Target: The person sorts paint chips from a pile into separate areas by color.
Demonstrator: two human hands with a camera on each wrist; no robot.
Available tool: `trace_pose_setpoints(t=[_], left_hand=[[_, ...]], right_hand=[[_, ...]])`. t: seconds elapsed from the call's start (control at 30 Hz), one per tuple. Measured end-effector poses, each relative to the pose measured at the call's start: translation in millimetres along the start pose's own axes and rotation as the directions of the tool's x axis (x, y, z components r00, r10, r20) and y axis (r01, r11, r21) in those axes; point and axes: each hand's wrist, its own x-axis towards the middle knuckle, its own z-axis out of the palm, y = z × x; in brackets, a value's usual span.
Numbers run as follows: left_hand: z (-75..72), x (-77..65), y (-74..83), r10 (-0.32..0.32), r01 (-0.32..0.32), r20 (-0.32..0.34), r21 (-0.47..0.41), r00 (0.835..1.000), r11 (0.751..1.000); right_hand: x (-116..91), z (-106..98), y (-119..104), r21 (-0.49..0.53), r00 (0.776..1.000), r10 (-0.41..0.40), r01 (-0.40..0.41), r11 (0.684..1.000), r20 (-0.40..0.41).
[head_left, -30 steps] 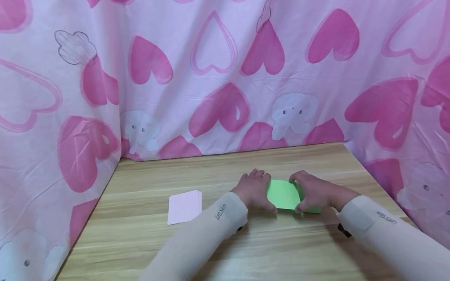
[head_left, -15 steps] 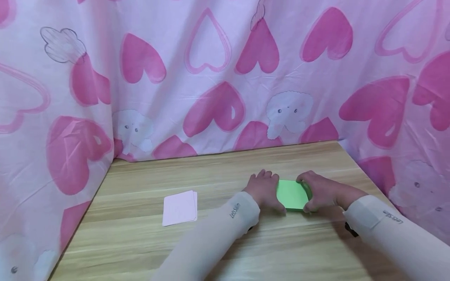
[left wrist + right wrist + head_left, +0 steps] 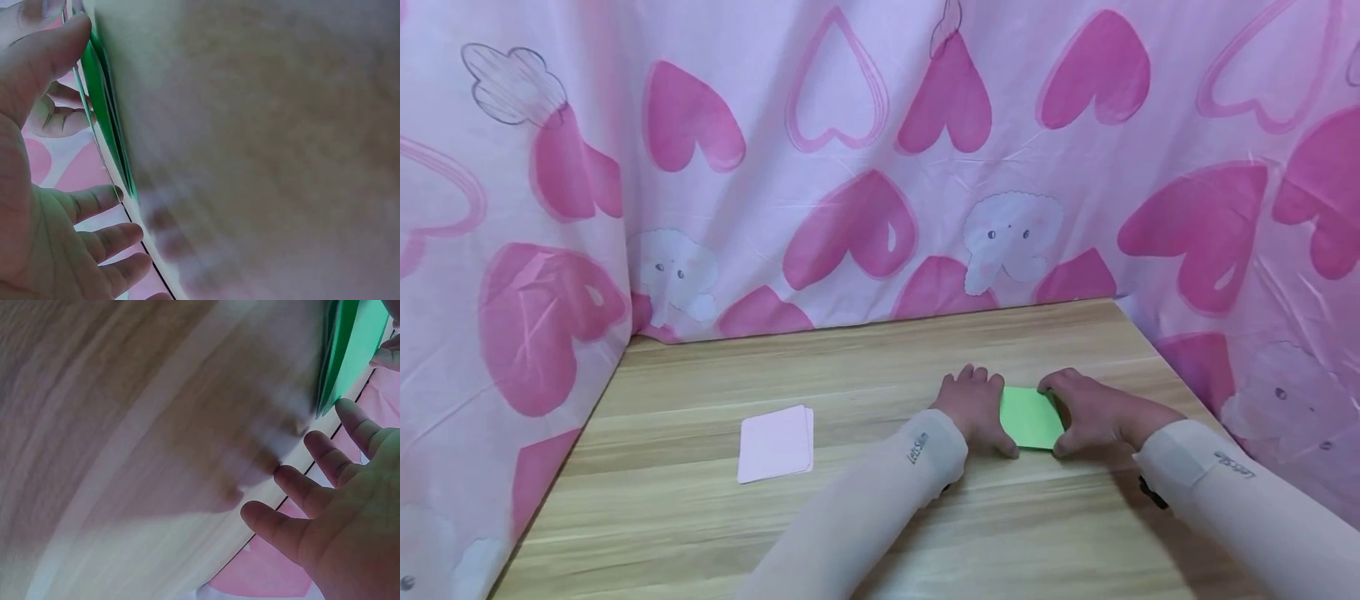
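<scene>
A small stack of green cards (image 3: 1032, 418) lies flat on the wooden table, to the right of centre. My left hand (image 3: 976, 408) is at its left side, thumb near the front corner and index finger near the back one. Facing it, my right hand (image 3: 1093, 408) spans the right side the same way. In the left wrist view the layered edges of the green cards (image 3: 106, 100) bow slightly apart, the thumb overlapping them. The right wrist view shows spread, mostly straight fingers, one tip right at the corner of the green cards (image 3: 347, 353).
Several pink cards (image 3: 773, 446) with rounded corners lie in a slightly uneven pile to the left on the wooden table (image 3: 700, 533). A pink curtain (image 3: 880, 100) printed with hearts surrounds the table at the back and both sides.
A green part sticking out beyond the right hand has come in under the stack, and the edges now line up. The right hand has come nearer the left; the head view has shifted slightly.
</scene>
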Motion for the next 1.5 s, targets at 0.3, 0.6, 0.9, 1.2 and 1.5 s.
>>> trace_pose_setpoints(t=[0.3, 0.6, 0.9, 1.2, 1.5], left_hand=[[1.6, -1.0, 3.4, -0.011, 0.011, 0.006, 0.013, 1.0, 1.0], [-0.5, -1.5, 0.3, -0.008, 0.008, 0.015, 0.0, 1.0, 1.0], [-4.2, -2.9, -11.0, -0.001, 0.003, 0.047, -0.025, 0.999, 1.0], [-29.5, -4.6, -35.9, -0.033, 0.032, 0.024, 0.019, 0.999, 0.999], [-55.0, -22.5, -70.8, 0.004, -0.005, -0.012, -0.007, 1.0, 1.0]], right_hand=[[-1, 1, -3, -0.027, 1.0, -0.009, 0.009, 1.0, -0.014], [5, 4, -4, -0.048, 1.0, 0.01, -0.01, 0.999, -0.008], [15, 2, -10, -0.049, 0.999, 0.028, -0.03, 0.998, -0.037], [33, -12, -30, -0.069, 0.99, -0.063, 0.055, 0.996, -0.126], [51, -23, -57, -0.132, 0.974, -0.167, 0.147, 0.98, -0.151]])
